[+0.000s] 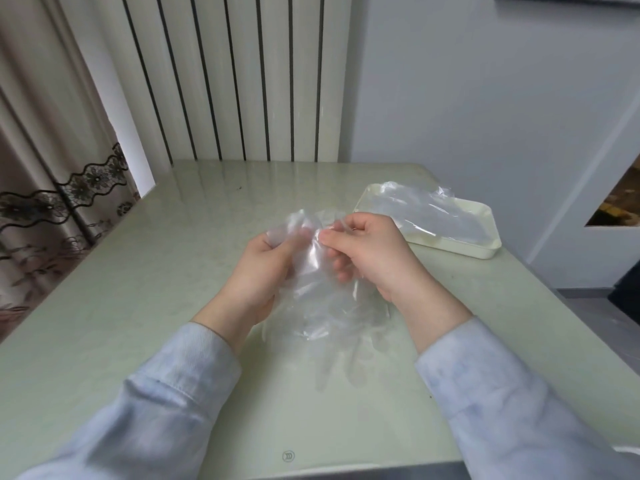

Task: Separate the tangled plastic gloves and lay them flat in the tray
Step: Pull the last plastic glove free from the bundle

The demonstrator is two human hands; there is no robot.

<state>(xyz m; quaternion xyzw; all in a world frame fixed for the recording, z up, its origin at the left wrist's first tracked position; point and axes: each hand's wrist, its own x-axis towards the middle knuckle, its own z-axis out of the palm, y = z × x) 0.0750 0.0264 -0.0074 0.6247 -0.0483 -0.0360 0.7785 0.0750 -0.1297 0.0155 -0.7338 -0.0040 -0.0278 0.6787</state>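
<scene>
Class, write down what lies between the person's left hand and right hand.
In the head view, the bunch of clear plastic gloves spans the gap, gripped by the left hand and the right hand above the table.

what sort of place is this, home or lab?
Probably a room in a home, not a lab: a lace-trimmed curtain at left, what looks like a white radiator behind, and a glossy table with gloves and a tray.
</scene>
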